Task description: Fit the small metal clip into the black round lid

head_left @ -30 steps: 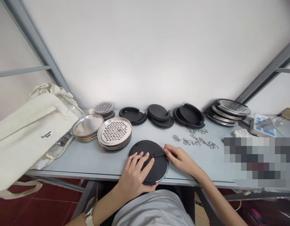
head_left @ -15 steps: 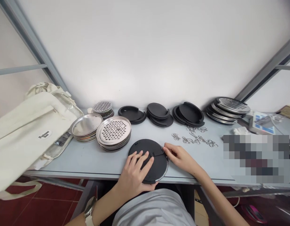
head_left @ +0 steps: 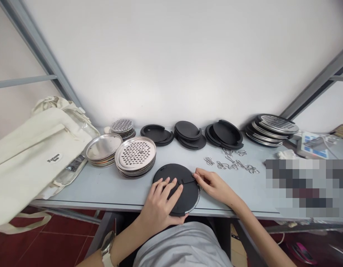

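Left hand (head_left: 160, 198) clamps the black disc (head_left: 174, 172) across its top and near edge; right hand (head_left: 213, 185) touches its rim, grip unclear. Relative to the perforated metal stack (head_left: 135, 155), the disc is right and nearer on the bench (head_left: 104, 187), wire clips (head_left: 240, 164) farther right.

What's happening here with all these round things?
A person's left hand is spread over a black disc at the table's front edge. The right hand's fingertips are at its right rim; whatever they pinch is too small to tell. Farther back sit stacked metal plates, black round pieces and loose bent wires.
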`<state>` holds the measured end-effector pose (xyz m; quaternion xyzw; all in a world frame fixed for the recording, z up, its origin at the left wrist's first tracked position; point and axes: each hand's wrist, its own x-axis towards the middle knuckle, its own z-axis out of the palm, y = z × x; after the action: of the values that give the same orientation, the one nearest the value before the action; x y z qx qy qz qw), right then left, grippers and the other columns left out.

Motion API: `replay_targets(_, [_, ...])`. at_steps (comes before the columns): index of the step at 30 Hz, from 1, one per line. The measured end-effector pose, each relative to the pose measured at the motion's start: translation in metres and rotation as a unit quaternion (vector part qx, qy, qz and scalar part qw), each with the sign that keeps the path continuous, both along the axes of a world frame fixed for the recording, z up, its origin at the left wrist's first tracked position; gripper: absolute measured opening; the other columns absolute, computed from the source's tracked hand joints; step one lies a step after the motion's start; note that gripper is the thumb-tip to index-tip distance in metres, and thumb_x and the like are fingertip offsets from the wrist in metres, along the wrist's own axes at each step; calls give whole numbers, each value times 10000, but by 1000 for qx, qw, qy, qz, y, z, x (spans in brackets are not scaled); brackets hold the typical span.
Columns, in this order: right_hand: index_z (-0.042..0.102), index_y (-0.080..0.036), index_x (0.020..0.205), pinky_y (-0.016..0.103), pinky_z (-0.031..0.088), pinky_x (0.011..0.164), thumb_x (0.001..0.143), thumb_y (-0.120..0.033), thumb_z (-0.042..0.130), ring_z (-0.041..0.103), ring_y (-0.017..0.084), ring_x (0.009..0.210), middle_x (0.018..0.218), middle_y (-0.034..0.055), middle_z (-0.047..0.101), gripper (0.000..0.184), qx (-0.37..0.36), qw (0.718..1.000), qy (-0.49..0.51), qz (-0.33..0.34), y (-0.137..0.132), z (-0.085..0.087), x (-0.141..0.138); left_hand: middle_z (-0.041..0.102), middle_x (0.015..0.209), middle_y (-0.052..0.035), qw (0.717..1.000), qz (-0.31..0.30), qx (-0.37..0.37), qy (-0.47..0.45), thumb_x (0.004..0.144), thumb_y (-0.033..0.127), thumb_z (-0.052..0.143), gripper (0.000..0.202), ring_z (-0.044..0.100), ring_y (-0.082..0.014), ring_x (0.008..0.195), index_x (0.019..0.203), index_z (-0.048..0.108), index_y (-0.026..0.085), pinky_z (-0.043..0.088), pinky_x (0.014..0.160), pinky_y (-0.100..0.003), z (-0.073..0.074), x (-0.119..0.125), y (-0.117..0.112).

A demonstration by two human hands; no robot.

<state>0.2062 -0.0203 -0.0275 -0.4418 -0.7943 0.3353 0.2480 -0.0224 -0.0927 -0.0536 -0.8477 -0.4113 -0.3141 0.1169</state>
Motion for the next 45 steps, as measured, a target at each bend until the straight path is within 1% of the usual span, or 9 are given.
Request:
replay_targets(6, [386,-226,735,244,294,525,973,-430,377,339,119,533,574,-69,370,314,-12,1000,16,-4,0,0,0,579,1291,-120,1000,-2,-3,-2,789,479,624,593,519,-294,1184,1284,568,159,374,1033,-449,0,0,0])
replay_targets(10, [347,-227,712,248,293,531,982,-411,357,329,120,544,593,-65,338,327,1,1000,-2,4,0,2,0,588,1278,-121,1000,-2,0,-3,793,478,620,581,525,-291,1177,1274,573,155,380,1027,-444,1,0,0])
replay_targets(15, [334,-226,695,255,300,533,979,-393,352,343,122,545,597,-57,361,329,11,1000,-18,10,0,5,-1,593,1268,-125,1000,5,6,4,776,482,639,589,528,-291,1179,1267,576,163,390,1023,-444,2,1,0])
replay_targets(24, [312,-229,696,250,285,528,980,-407,347,321,124,546,596,-61,334,337,2,1000,-17,6,0,2,0,593,1268,-123,1000,0,6,5,779,473,633,587,534,-288,1167,1270,573,158,390,1018,-440,2,0,0])
replay_targets(32, [312,-227,695,258,295,551,992,-413,331,339,127,566,615,-57,332,351,3,1000,-23,8,0,3,0,586,1279,-121,1000,-2,4,1,808,488,608,581,523,-293,1172,1278,567,148,374,1025,-444,1,0,0])
replay_targets(41, [308,-227,692,251,277,531,983,-422,356,311,120,551,600,-64,304,354,-4,1000,-16,2,1,1,-1,583,1281,-124,1000,-3,2,0,804,494,611,591,517,-296,1181,1278,568,145,371,1027,-446,0,-1,1])
replay_targets(45, [317,-228,706,246,278,533,984,-426,356,315,121,551,593,-65,326,344,-12,1000,-6,5,0,2,-1,577,1290,-121,1000,-4,0,-2,814,495,598,588,510,-297,1190,1287,561,147,361,1034,-448,-1,-1,1])
